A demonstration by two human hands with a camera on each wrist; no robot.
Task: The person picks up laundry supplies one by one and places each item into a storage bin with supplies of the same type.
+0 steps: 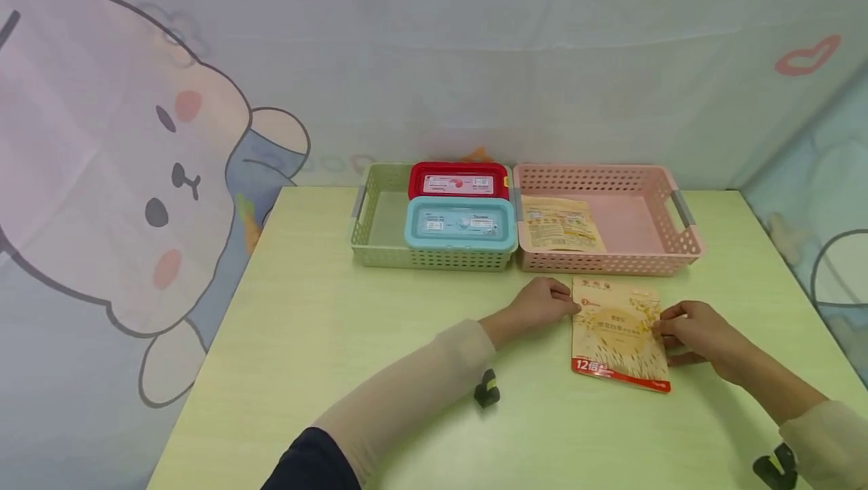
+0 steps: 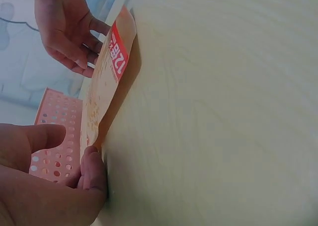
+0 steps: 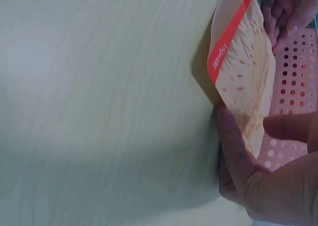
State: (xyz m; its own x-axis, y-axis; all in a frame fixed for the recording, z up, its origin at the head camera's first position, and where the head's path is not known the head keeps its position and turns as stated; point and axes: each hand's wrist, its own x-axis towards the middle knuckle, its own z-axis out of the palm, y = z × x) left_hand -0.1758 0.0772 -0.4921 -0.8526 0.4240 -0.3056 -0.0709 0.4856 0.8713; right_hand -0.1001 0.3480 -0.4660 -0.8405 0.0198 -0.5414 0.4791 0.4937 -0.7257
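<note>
A flat yellow packaging pouch [image 1: 620,332], printed with plants and a red strip marked "12" along its bottom, lies on the table in front of the pink basket. At its left edge is my left hand [image 1: 542,303]; in the left wrist view the fingertips [image 2: 93,169] touch the pouch and the thumb stands apart. My right hand [image 1: 701,335] is at the opposite edge. The right wrist view shows a finger [image 3: 233,141] against the pouch's underside edge, with the thumb spread away above. Neither hand visibly pinches the pouch.
Behind the pouch stands the pink perforated basket [image 1: 634,264], holding another yellow pouch [image 1: 559,225]. Beside it, a green basket [image 1: 383,256] holds a red-lidded box [image 1: 457,182] and a light-blue-lidded box [image 1: 461,225]. A printed curtain [image 1: 420,98] hangs behind the table.
</note>
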